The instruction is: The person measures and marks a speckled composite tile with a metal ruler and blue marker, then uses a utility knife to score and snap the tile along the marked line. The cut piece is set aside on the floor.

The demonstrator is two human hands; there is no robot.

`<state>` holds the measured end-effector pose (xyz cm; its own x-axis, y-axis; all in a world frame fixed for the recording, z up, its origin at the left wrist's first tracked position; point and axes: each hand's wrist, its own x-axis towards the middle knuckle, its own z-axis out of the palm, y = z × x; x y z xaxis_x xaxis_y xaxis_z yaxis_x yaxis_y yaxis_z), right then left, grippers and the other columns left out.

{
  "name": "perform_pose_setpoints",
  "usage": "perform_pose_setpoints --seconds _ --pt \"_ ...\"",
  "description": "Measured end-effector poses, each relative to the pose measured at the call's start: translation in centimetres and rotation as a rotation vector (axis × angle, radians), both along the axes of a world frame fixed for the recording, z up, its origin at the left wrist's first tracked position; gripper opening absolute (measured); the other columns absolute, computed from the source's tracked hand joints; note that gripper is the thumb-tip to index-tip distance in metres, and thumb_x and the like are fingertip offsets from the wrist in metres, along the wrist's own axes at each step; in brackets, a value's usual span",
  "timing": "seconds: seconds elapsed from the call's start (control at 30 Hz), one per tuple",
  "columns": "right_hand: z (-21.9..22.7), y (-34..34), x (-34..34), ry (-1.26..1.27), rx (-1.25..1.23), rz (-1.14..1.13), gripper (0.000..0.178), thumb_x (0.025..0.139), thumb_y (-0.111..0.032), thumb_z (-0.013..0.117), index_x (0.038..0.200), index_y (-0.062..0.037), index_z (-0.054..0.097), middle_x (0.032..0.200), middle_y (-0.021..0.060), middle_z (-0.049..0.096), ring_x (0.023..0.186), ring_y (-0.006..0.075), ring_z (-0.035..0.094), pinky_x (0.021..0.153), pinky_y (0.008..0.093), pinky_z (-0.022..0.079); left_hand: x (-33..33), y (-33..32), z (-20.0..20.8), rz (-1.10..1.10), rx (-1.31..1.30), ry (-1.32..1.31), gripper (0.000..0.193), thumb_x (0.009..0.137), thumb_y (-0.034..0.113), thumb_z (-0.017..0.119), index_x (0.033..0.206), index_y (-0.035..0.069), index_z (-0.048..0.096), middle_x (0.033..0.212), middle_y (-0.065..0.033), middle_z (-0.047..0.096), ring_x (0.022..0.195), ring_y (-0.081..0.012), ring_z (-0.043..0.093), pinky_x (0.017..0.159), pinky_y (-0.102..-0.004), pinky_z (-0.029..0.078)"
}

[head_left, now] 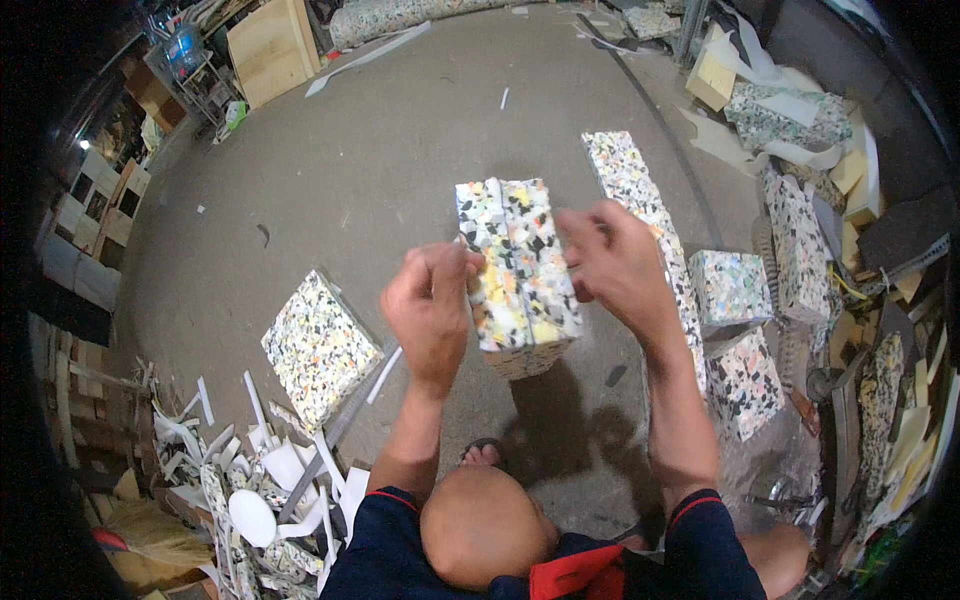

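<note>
1. The main thing here is a speckled foam block (pixel 520 265), upright-looking, in the middle of the view between the two hands and above the grey floor (pixel 370 170). A seam runs down its top, so I'd read it as two pieces set side by side. Can't tell if its bottom touches down, since the lower part is mostly hidden.

2. The left hand (pixel 428 300) is curled almost into a fist, with thumb and fingertips drawn together right at the block's left edge. Can't tell if it's really pinching foam or only resting there.

3. The right hand (pixel 615 255) is looser: fingers half bent with gaps between them, blurry, just beside the right face. I see no firm hold, and contact is hard to call.

4. Handling guess: bonded foam chips, so probably light for its bulk, squishy but springy, and grippy rather than slippery. Shouldn't break if dropped, but edges may crumble or tear if you pinch hard.

5. Where to grab: I'd go flat palms on both long sides, around mid-height, squeezing inward so the seam stays together. Corners seem the worst spot.

6. Nearby: a square foam slab (pixel 320 350) on the left, a long foam strip (pixel 625 175) on the right.
</note>
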<state>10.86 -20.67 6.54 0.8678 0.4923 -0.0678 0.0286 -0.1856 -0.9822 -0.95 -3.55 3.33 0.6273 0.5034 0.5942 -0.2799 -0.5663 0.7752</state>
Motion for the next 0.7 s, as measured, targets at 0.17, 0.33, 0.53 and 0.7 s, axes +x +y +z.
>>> perform_pose_setpoints --seconds 0.17,0.33,0.53,0.7 --pt "-0.3 4.3 1.1 -0.179 -0.282 0.038 0.058 0.088 -0.054 0.071 0.076 0.0028 0.065 0.07 0.0194 0.067 0.066 0.026 0.068 0.063 0.04 0.052 5.0 2.6 3.0 0.014 -0.358 0.301 0.031 0.101 0.026 0.061 0.113 -0.002 0.063 0.1 -0.0117 0.068 0.088 -0.0139 0.063 0.076 -0.0297 0.052" --pt "-0.6 6.0 2.0 -0.302 -0.303 -0.059 0.054 0.088 -0.049 0.071 0.089 0.0046 0.068 0.067 0.0122 0.065 0.065 0.018 0.063 0.059 0.0337 0.049 3.7 1.3 1.6 -0.12 -0.522 0.206 0.031 0.104 0.021 0.055 0.122 -0.004 0.059 0.099 -0.0078 0.067 0.086 -0.0106 0.061 0.076 -0.0276 0.051" --pt "-3.9 5.0 1.8 -0.151 0.032 0.029 0.035 0.091 -0.027 0.071 0.105 0.0054 0.069 0.081 0.0124 0.071 0.071 0.0136 0.065 0.067 0.031 0.052 3.3 -1.0 -1.2 0.056 -0.492 0.129 0.03 0.102 0.02 0.055 0.117 -0.006 0.056 0.098 -0.0115 0.064 0.085 -0.0122 0.057 0.075 -0.0305 0.049" --pt "-6.3 4.6 0.6 -0.031 0.473 -0.108 0.019 0.097 -0.01 0.064 0.105 0.0061 0.069 0.085 0.0021 0.07 0.073 0.0049 0.06 0.063 0.0223 0.049 3.3 -1.9 -1.4 0.07 -0.404 0.165 0.03 0.101 0.02 0.056 0.117 -0.005 0.057 0.095 -0.01 0.064 0.084 -0.0121 0.057 0.074 -0.0306 0.048"
